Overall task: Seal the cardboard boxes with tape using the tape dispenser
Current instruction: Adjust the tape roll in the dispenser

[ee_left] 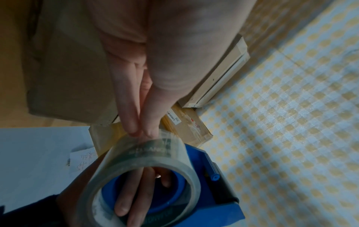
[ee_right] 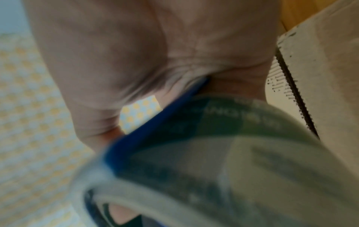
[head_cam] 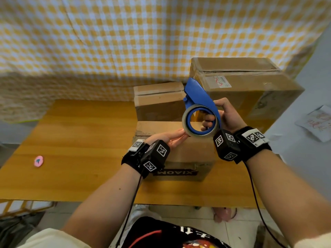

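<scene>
My right hand (head_cam: 227,115) holds a blue tape dispenser (head_cam: 198,97) in the air, its fingers (ee_left: 136,192) hooked through the core of the clear tape roll (head_cam: 184,122). My left hand (head_cam: 172,138) reaches the roll's lower left edge. In the left wrist view its thumb and forefinger tips (ee_left: 143,133) meet on the tape roll (ee_left: 147,155) and pinch at the tape. Just below my hands sits a small cardboard box (head_cam: 188,158). A medium box (head_cam: 157,102) and a large box (head_cam: 241,83) stand behind it. The right wrist view is blurred, filled by palm (ee_right: 136,46) and roll (ee_right: 233,153).
The boxes stand on the right half of a wooden table (head_cam: 80,140). A small pink round object (head_cam: 38,161) lies at its left. A yellow checked cloth (head_cam: 125,33) hangs behind. A sheet of paper (head_cam: 320,122) lies on a pale surface at the right.
</scene>
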